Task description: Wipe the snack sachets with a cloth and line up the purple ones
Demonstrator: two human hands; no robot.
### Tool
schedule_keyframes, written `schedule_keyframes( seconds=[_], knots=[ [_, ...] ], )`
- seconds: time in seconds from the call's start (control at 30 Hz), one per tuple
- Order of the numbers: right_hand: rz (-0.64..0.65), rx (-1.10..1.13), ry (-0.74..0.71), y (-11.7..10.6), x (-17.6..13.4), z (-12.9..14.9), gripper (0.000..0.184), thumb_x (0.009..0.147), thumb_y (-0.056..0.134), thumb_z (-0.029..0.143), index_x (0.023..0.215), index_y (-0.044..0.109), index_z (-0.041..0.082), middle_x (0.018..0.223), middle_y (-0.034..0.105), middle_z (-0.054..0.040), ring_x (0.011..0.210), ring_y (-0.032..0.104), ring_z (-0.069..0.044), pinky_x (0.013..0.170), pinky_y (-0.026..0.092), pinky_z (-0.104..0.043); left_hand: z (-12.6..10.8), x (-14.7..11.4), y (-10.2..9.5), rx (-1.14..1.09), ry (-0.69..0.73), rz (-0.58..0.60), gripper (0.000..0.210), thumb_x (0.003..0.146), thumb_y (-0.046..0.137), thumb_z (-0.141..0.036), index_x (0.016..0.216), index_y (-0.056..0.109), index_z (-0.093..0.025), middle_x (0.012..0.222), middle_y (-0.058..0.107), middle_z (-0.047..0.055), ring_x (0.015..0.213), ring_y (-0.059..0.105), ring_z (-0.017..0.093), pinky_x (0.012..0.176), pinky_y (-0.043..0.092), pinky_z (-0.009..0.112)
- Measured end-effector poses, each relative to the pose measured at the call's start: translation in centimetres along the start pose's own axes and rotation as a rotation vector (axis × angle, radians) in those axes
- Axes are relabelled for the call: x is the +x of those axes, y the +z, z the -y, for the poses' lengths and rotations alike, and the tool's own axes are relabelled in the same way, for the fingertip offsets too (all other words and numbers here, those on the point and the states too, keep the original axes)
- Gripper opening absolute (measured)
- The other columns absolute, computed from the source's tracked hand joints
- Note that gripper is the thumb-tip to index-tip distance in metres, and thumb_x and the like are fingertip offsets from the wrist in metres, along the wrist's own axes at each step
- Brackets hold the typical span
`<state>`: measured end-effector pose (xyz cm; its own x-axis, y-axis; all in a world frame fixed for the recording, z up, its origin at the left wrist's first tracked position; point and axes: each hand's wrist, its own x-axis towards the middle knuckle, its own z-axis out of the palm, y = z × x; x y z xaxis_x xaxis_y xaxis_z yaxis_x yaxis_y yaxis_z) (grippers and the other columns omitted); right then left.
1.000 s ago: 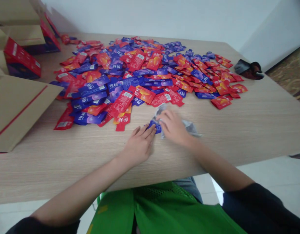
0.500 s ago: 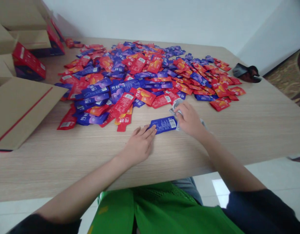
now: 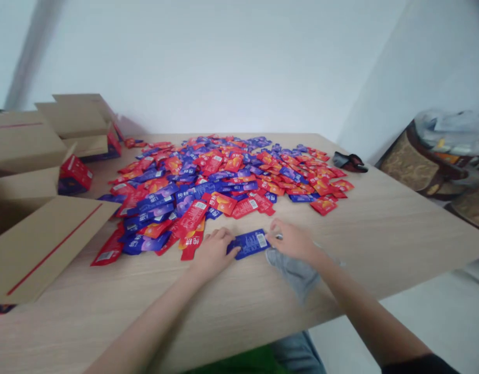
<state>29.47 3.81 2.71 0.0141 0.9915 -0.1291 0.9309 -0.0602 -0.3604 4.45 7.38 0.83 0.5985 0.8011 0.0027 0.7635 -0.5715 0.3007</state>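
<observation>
A blue pouch (image 3: pixel 250 244) with a white barcode label lies flat on the table in front of me. My left hand (image 3: pixel 213 251) holds down its left end, thumb and fingers against the edge. At the pouch's right end is my right hand (image 3: pixel 292 240), fingers pinched together on a bit of grey cloth (image 3: pixel 296 270). The rest of that cloth trails limp on the table under my right wrist. Just beyond my hands spreads a big pile of red and blue pouches (image 3: pixel 193 192).
Open cardboard boxes (image 3: pixel 52 244) crowd the left side of the wooden table (image 3: pixel 399 244). A small dark object (image 3: pixel 349 162) sits near the far right edge. Beyond that edge stands a brown patterned chair (image 3: pixel 413 161) with plastic bags on it. A white wall rises behind.
My view has tilted up. My right hand has come closer to the pouch's right end, and more of the grey cloth now shows. My left hand stays at the left end, its thumb now visible.
</observation>
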Motion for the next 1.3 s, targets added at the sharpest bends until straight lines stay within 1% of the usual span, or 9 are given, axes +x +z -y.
schedule_keyframes(
  seconds=[0.07,0.17,0.4,0.7,0.87,0.97,1.07,1.17,1.3],
  knots=[
    [0.028,0.048,-0.038,0.2,0.8,-0.1,0.055,0.082,0.063,0.048,0.129,0.056,0.021,0.112,0.070,-0.0110,0.104,0.064,-0.028,0.083,0.046,-0.034,0.6,1.8,-0.2,-0.059,-0.079,0.001,0.047,0.080,0.066,-0.046,0.118,0.063,-0.019,0.120,0.060,0.011,0.113,0.055,0.031,0.096,0.045,0.044],
    [0.038,0.095,-0.115,1.5,2.1,0.6,0.045,0.079,0.067,0.038,0.122,0.063,0.023,0.115,0.070,-0.0083,0.107,0.064,-0.027,0.088,0.046,-0.035,0.8,3.5,-0.3,-0.119,-0.078,0.073,0.047,0.070,0.075,-0.046,0.107,0.067,-0.019,0.111,0.064,0.011,0.108,0.058,0.032,0.092,0.047,0.043],
    [-0.088,0.154,-0.163,1.0,6.8,2.9,0.035,0.078,0.068,0.031,0.113,0.067,0.026,0.107,0.073,-0.0021,0.099,0.067,-0.021,0.083,0.048,-0.029,2.4,6.4,-2.1,-0.219,-0.042,0.061,0.042,0.083,0.059,-0.023,0.125,0.060,-0.022,0.117,0.069,0.005,0.105,0.065,0.022,0.089,0.049,0.029],
    [-0.260,0.067,-0.120,-5.9,26.1,7.1,0.037,0.090,0.053,0.039,0.123,0.061,0.026,0.125,0.067,-0.0067,0.115,0.061,-0.023,0.090,0.047,-0.033,10.8,22.4,-8.8,-0.106,-0.222,-0.287,0.034,0.095,0.045,-0.030,0.124,0.058,-0.020,0.117,0.068,0.009,0.095,0.068,0.022,0.084,0.053,0.033],
    [-0.247,0.038,-0.074,-5.6,33.0,9.3,0.037,0.091,0.049,0.030,0.124,0.059,0.016,0.123,0.067,-0.0152,0.111,0.064,-0.025,0.088,0.048,-0.035,14.1,28.7,-8.6,0.050,-0.381,-0.413,0.036,0.092,0.050,-0.035,0.118,0.058,-0.013,0.118,0.064,0.020,0.115,0.059,0.032,0.094,0.047,0.043],
    [-0.262,0.025,-0.091,-5.4,32.6,9.2,0.046,0.089,0.051,0.033,0.132,0.052,0.017,0.127,0.065,-0.0142,0.115,0.062,-0.027,0.090,0.048,-0.036,14.7,29.5,-7.6,0.129,-0.452,-0.476,0.043,0.090,0.051,-0.039,0.119,0.056,-0.007,0.125,0.055,0.028,0.124,0.048,0.041,0.097,0.041,0.055],
    [-0.283,-0.003,-0.098,-6.8,28.8,6.1,0.051,0.088,0.053,0.041,0.136,0.049,0.024,0.129,0.064,-0.0108,0.117,0.060,-0.027,0.092,0.048,-0.039,14.0,28.7,-7.2,0.166,-0.435,-0.509,0.047,0.089,0.051,-0.032,0.129,0.048,-0.008,0.129,0.049,0.026,0.127,0.044,0.041,0.100,0.037,0.057],
    [-0.278,-0.105,0.007,-8.9,22.5,-1.1,0.050,0.086,0.055,0.043,0.131,0.056,0.023,0.126,0.065,-0.0123,0.116,0.060,-0.029,0.091,0.048,-0.039,12.2,27.6,-7.5,0.173,-0.337,-0.533,0.049,0.088,0.047,-0.023,0.136,0.042,-0.013,0.129,0.047,0.021,0.125,0.046,0.037,0.101,0.039,0.054],
    [-0.170,-0.249,0.342,-9.8,13.1,-13.3,0.051,0.085,0.057,0.045,0.124,0.063,0.012,0.120,0.066,-0.0210,0.115,0.060,-0.034,0.092,0.046,-0.041,7.8,26.5,-7.4,0.047,-0.037,-0.534,0.042,0.086,0.048,-0.017,0.127,0.050,-0.013,0.122,0.048,0.016,0.118,0.052,0.030,0.102,0.043,0.044]
  ],
)
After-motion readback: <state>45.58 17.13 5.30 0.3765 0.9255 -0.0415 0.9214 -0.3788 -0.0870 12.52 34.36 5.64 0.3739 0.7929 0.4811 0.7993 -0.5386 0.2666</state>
